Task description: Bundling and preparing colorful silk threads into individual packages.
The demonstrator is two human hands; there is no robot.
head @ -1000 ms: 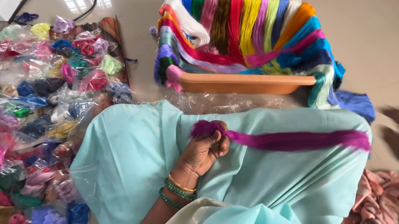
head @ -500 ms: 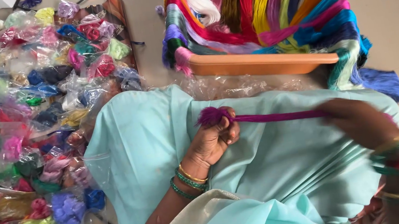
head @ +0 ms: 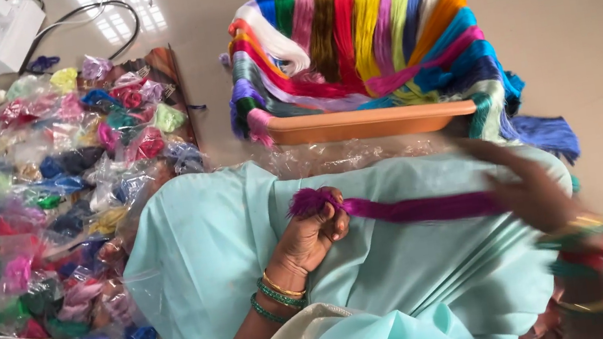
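The magenta thread hank [head: 419, 210], stretched over the lap, looks light, limp and slippery, best gripped at its ends: the left hand [head: 315, 231] is fisted around one end, the blurred right hand [head: 531, 187] seems closed on the other.

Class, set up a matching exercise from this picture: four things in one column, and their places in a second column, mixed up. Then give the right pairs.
Things
1. purple thread bundle
2. orange tray
3. white power strip
4. clear packets of coloured thread

Places
A. top left corner, on the floor with cables
B. spread over the floor on the left
C. stretched between the left hand and the right hand, over the pale green cloth
D. beyond the lap, draped with many coloured skeins

Pairs: 1-C, 2-D, 3-A, 4-B
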